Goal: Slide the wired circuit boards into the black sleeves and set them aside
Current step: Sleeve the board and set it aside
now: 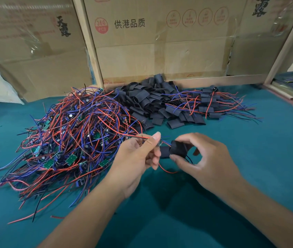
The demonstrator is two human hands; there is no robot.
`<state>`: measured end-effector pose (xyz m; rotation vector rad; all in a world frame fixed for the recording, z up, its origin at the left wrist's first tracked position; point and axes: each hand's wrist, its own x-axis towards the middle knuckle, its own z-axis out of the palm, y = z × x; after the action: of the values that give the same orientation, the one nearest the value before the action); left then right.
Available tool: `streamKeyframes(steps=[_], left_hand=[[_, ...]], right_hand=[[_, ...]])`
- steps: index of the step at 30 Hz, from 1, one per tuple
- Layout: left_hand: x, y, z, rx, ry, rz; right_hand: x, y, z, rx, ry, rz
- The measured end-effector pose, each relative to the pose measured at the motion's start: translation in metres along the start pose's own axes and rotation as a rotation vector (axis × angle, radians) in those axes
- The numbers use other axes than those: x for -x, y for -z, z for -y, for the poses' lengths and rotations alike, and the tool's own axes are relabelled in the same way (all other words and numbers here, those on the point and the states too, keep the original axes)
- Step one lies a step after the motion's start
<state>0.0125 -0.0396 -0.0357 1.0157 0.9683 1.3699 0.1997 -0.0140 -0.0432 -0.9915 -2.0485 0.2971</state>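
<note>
3 wire-and-sleeve heaps [153, 102] cover teal felt [249, 158] before cardboard cartons [160, 51].

The table [249, 158] wears matt teal cloth. Far behind stand brown cardboard boxes [160, 51] – partly under glossy clear tape – between pale wooden strips [93, 51]. The black sleeves [153, 104] look matt; the wires [70, 131] show smooth plastic insulation.
</note>
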Motion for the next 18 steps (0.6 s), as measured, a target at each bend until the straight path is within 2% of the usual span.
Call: streamKeyframes(steps=[4, 7, 12, 18], left_hand=[[0.002, -0.001, -0.001, 0.112, -0.045, 0.074], [0.004, -0.001, -0.002, 0.118, -0.097, 0.110], [0.005, -0.004, 0.000, -0.160, -0.198, 0.058], [0.008, -0.008, 0.004, -0.016, -0.063, 0.110]], right_hand=[[-0.011, 0.004, 0.004, 0.070, 0.103, -0.043], [-0.016, 0.008, 0.003, 0.032, 0.136, -0.056], [-0.016, 0.017, 0.002, 0.030, 0.206, 0.009], [-0.014, 0.018, 0.004, -0.005, 0.212, 0.063]])
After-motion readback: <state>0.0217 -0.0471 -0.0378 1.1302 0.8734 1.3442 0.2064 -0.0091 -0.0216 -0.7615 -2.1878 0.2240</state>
